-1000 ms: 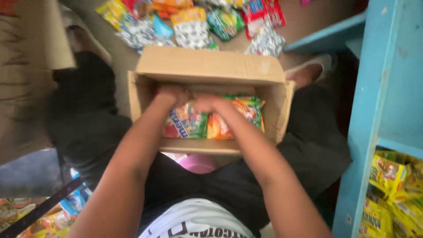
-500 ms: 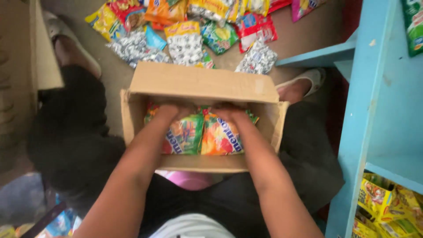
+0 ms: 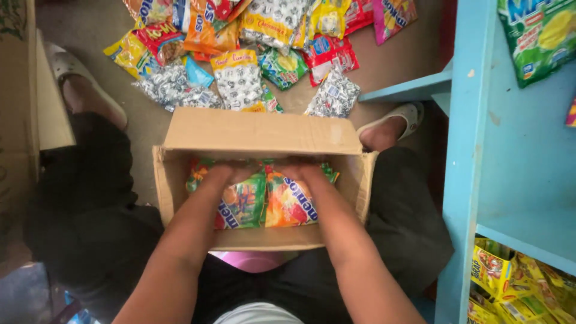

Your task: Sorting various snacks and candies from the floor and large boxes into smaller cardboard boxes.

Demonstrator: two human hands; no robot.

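Hands point(image 3: 264, 171) pushed deeper; glossy orange-green candy packs point(image 3: 267, 204) upright, side by side.

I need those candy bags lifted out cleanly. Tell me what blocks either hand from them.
Nothing visible does: the left hand and right hand already rest on the candy bags inside the open cardboard box.

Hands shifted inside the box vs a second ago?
Yes. Both the left hand and right hand have moved deeper into the cardboard box, toward its far flap, onto the candy bags.
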